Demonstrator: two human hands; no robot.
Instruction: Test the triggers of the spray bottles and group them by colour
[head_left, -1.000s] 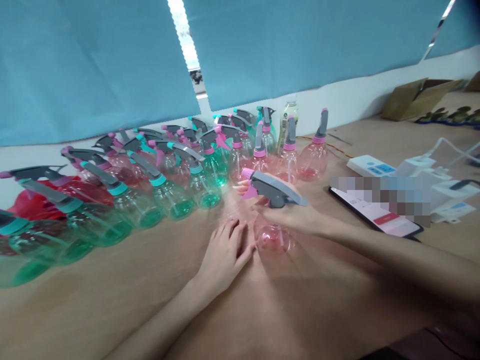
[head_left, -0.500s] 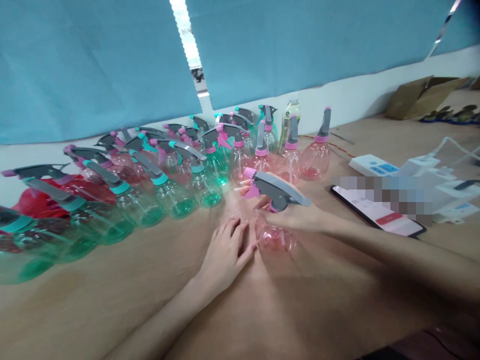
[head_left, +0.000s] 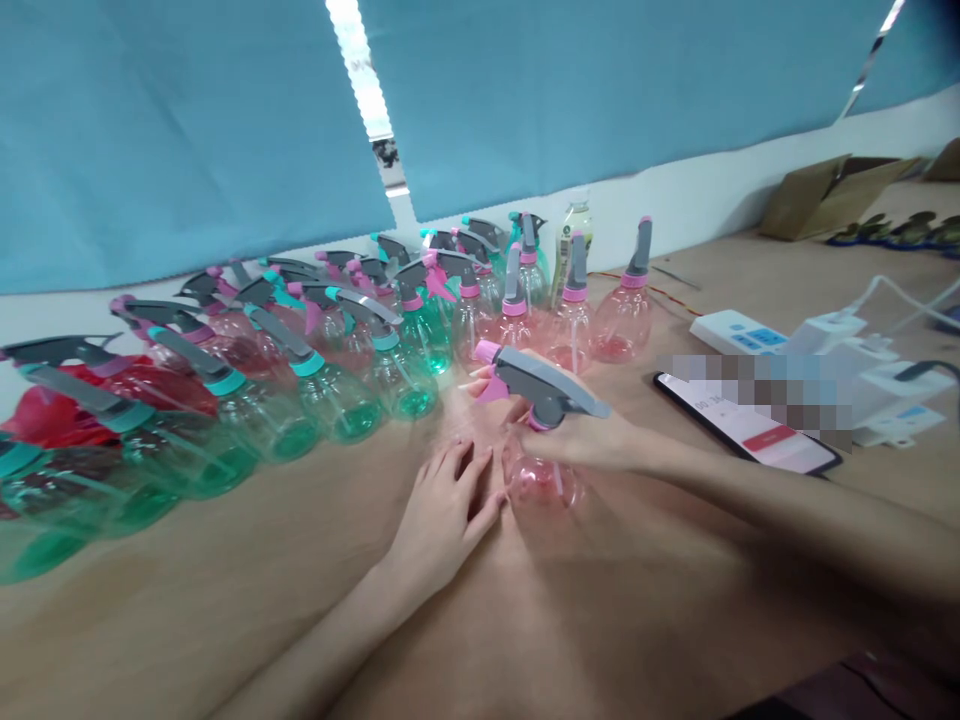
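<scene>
Very little has moved since one second ago: both hands stay at nearly the same place, but now more of the pink collar can be seen between the right hand and the grey spray head.

Right fingers are grasping the pink spray bottle just under this collar. Its head is over the hand, with the nozzle toward the left, and its rounded lower body shows below the fingers. Left hand is released, with loosely spread fingers, resting on the table. Its thumb tip is right beside the bottle's base; whether it touches, one cannot tell.

On the phone, which lies right of the bottle, the digits "00" are readable, but those following are unclear; a red button carries lettering too small to read. Behind, near other spray bottles, stands a drink bottle whose label is also unreadable.
</scene>
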